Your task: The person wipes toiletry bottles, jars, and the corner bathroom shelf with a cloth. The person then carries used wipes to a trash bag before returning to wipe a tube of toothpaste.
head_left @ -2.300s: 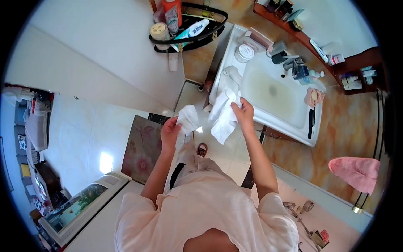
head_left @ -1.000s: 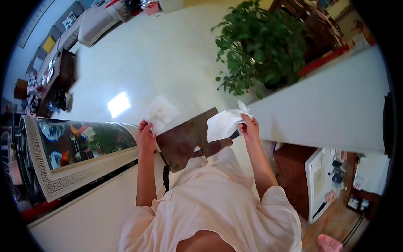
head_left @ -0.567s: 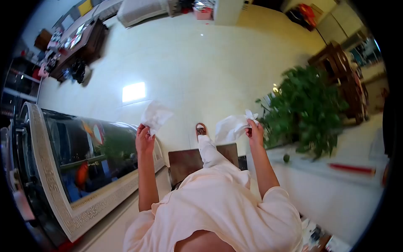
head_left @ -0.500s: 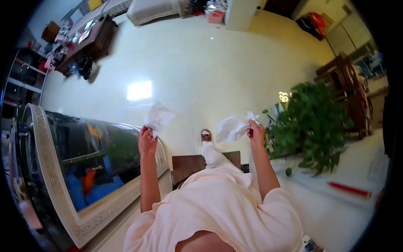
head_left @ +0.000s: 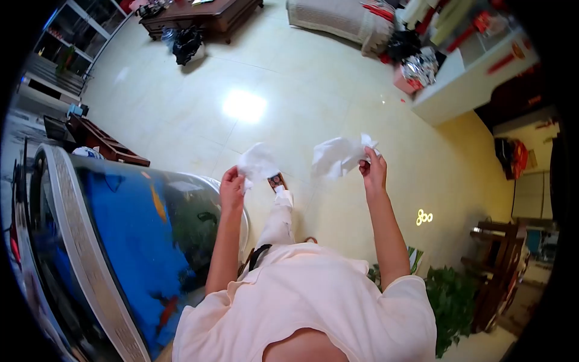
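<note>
My left hand (head_left: 233, 188) pinches a thin white tissue (head_left: 259, 161) by its lower edge, and the sheet spreads up and to the right of the fingers. A second white tissue (head_left: 336, 157) hangs leftward from my right hand (head_left: 374, 170), with a crumpled corner sticking up above the fingertips. The hands are held apart in front of me at similar height. One sandaled foot (head_left: 277, 182) shows on the floor between them, close beside the left tissue.
A fish tank with a pale carved frame (head_left: 78, 223) stands at my left, with orange fish (head_left: 158, 202) inside. Low right is a leafy plant (head_left: 449, 301) near a wooden chair (head_left: 497, 253). Farther off are a coffee table (head_left: 205, 15), a black bag (head_left: 188, 43) and a pink bin (head_left: 405, 79).
My view has swung right and I have stepped off from the dark mat. Both hands still hold their tissues. The plant now appears lower, and more of the blue tank shows.
</note>
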Available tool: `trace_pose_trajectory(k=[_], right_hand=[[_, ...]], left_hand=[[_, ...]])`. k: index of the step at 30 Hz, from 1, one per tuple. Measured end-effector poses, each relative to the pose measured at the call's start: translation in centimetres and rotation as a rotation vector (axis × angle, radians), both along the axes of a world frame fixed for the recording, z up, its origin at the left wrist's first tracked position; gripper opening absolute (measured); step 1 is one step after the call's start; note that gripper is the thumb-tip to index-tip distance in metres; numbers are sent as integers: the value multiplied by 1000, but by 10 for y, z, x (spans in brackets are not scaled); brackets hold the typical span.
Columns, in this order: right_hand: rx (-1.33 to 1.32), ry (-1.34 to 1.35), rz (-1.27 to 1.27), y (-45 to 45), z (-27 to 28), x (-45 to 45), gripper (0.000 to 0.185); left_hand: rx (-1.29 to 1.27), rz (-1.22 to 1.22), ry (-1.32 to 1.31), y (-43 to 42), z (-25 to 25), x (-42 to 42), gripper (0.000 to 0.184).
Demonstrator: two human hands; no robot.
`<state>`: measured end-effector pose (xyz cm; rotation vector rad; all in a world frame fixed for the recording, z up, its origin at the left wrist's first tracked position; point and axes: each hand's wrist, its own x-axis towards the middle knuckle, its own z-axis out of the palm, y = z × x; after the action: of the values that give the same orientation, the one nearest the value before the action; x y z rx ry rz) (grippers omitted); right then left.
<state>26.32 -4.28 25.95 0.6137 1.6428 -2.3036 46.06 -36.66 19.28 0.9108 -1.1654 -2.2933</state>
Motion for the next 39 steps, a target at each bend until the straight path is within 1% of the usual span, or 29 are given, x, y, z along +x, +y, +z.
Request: trace_pose_trajectory(k=[2, 4, 5, 7, 8, 10, 12, 14, 16, 19, 22, 23, 26, 29, 32, 35, 38, 39], right_hand=[[-32, 14, 14, -56, 2, -59, 23], [-51, -2, 46, -115, 5, -117, 23], [-48, 4, 80, -148, 10, -146, 23], [-56, -6, 139, -204, 22, -189, 23], [-68, -9, 144, -231, 25, -211, 23], [-100, -4, 150, -289, 32, -258, 22], [-126, -3, 188, -342, 31, -304, 21], [-142, -11, 215, -388, 29, -340, 21], [-124, -22, 244, -441, 28, -380, 20], [-112, 15, 297, -521, 23, -439, 19], [-108, 57, 370, -597, 12, -495, 18], [-106, 67, 394, -625, 13, -513, 18], [-85, 72, 449, -699, 12, -560, 18], [-100, 52, 453, -769, 12, -603, 18], [-80, 21, 455, -841, 11, -642, 18], [-65, 54, 467, -901, 4, -666, 18], [-42, 131, 476, -966, -14, -695, 15], [-13, 166, 484, -987, -20, -702, 14]], left_hand=[[-37, -13, 47, -21, -8, -58, 36], [-13, -111, -43, -48, 7, -116, 36], [-35, -137, -22, -65, -2, -143, 35], [-113, -175, -38, -97, 0, -186, 32], [-103, -168, 1, -115, 7, -210, 31], [-46, -148, -14, -155, 25, -255, 34], [67, -136, 19, -190, 48, -298, 36], [178, -114, 62, -222, 52, -331, 39], [278, -86, 121, -263, 51, -371, 43], [409, -1, 196, -327, 40, -430, 43], [492, 9, 164, -395, 30, -479, 41], [494, 42, 149, -416, 31, -497, 34], [516, 155, 78, -475, 27, -544, 29], [545, 178, 178, -533, 17, -584, 26], [588, 254, 262, -589, 23, -628, 32], [630, 234, 426, -646, 16, -659, 36], [673, 204, 471, -712, -1, -696, 36], [649, 127, 525, -736, -9, -707, 34]])
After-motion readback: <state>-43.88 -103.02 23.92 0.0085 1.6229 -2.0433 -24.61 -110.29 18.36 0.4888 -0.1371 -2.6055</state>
